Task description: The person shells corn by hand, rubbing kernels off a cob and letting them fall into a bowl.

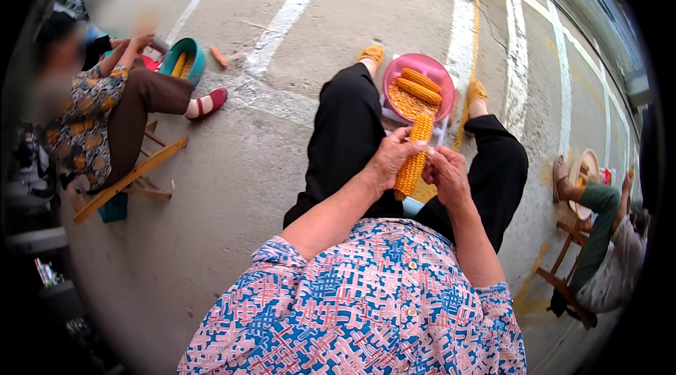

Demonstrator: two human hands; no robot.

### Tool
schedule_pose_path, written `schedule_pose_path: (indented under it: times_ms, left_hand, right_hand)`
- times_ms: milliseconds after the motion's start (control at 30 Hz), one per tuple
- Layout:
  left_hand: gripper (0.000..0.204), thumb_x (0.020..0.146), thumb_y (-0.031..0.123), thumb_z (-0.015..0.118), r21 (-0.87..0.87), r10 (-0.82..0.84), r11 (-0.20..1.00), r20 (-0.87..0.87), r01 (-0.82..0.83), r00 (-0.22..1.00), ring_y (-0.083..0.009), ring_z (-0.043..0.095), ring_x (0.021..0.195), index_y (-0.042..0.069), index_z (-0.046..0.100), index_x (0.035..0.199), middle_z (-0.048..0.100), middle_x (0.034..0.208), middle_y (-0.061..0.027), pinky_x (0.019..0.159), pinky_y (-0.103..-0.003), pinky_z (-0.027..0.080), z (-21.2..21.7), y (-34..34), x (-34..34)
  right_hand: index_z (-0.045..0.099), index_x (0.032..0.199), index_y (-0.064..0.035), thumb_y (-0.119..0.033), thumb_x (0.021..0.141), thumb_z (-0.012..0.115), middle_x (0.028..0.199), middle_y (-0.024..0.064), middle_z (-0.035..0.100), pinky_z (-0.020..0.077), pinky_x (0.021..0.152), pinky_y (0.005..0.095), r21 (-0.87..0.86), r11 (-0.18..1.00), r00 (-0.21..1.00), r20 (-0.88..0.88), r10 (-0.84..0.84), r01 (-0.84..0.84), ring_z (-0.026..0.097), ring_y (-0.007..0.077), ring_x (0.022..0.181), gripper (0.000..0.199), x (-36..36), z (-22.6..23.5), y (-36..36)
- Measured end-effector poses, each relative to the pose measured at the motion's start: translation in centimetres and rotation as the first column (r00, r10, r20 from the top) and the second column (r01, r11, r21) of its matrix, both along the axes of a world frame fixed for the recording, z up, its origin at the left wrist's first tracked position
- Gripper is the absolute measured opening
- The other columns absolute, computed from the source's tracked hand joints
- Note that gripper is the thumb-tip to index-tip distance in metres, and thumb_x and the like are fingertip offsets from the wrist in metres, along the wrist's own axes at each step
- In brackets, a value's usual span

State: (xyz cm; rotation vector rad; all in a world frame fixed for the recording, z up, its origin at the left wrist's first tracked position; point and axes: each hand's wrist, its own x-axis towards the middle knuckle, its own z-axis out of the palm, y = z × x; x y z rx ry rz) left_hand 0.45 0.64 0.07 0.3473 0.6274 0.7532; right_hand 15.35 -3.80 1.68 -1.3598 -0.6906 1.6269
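An ear of yellow corn (pixel 414 173) is in front of my lap, its far end reaching over the near rim of the basin. My left hand (pixel 391 158) grips it around the middle. Against its right side, the fingers of my right hand (pixel 448 172) are bent in with the thumb at the kernels; whether a loose kernel is between them is too small to tell. Beyond my hands a pink basin (pixel 446 78) stands between my feet. Loose corn kernels (pixel 405 104) lie in it, with two more ears of corn (pixel 420 86) on top.
At the left, a seated person (pixel 84 114) works by a teal basin (pixel 200 58) holding corn; an orange-red piece (pixel 218 57) lies on the concrete nearby. At the right, another person (pixel 605 255) sits beside a pale round basin (pixel 587 164). White painted lines (pixel 289 12) cross the ground.
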Motion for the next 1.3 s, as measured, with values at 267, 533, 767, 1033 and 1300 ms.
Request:
schedule_pose_path:
  times_ms: [267,533,767,1033,1300]
  left_hand:
    - [0.046,0.08,0.009,0.065,0.025,0.086,0.996,-0.091,-0.084,0.992,-0.0177,0.061,0.079,0.0,0.043,0.119,0.057,0.097,-0.0108,0.068,-0.031,0.054,-2.0,-0.2,-0.6]
    - [0.047,0.076,0.006,0.066,0.042,0.08,0.996,-0.158,-0.074,0.984,-0.019,0.061,0.081,-0.001,0.045,0.118,0.057,0.098,-0.0127,0.07,-0.031,0.054,-1.6,0.2,0.2]
    - [0.047,0.076,0.007,0.066,0.07,0.067,0.996,-0.152,-0.057,0.986,-0.0193,0.061,0.082,-0.002,0.045,0.118,0.057,0.099,-0.0142,0.072,-0.031,0.053,-1.3,0.3,0.0]
    - [0.049,0.076,0.008,0.066,0.007,0.092,0.996,-0.101,-0.091,0.991,-0.0189,0.062,0.074,-0.001,0.044,0.119,0.057,0.096,-0.0142,0.063,-0.031,0.055,-1.6,0.1,-0.3]
    - [0.036,0.082,0.008,0.062,-0.122,0.073,0.99,0.007,-0.072,0.997,-0.0181,0.062,0.061,0.002,0.045,0.113,0.058,0.085,-0.0094,0.053,-0.032,0.055,-2.0,0.4,0.4]
  right_hand:
    - [0.056,0.08,-0.0044,-0.021,0.089,0.054,0.065,0.001,0.056,0.0398,0.043,0.0186,0.023,0.999,0.996,0.088,0.031,-0.033,0.052,0.0075,0.047,0.019,-1.0,-1.8,0.3]
    - [0.06,0.085,-0.0023,-0.019,0.089,0.052,0.063,0.0002,0.055,0.0382,0.043,0.019,0.021,1.0,0.989,0.149,0.009,-0.013,0.05,0.0076,0.047,0.019,-1.0,-1.3,0.3]
    - [0.059,0.083,-0.0027,-0.018,0.089,0.052,0.062,0.0006,0.055,0.0386,0.042,0.0191,0.015,1.0,0.992,0.124,0.004,-0.006,0.051,0.0082,0.046,0.018,-0.9,-1.3,0.4]
    - [0.057,0.085,-0.0048,-0.018,0.09,0.054,0.063,-0.0001,0.053,0.0393,0.041,0.0196,-0.052,0.997,0.998,-0.01,-0.064,0.064,0.05,0.0089,0.045,0.015,-1.1,-2.4,0.4]
    - [0.057,0.088,-0.0053,-0.018,0.089,0.057,0.069,0.0011,0.057,0.0413,0.044,0.0198,-0.126,0.981,0.98,-0.119,-0.161,0.146,0.054,0.009,0.052,0.013,0.0,-2.6,0.3]
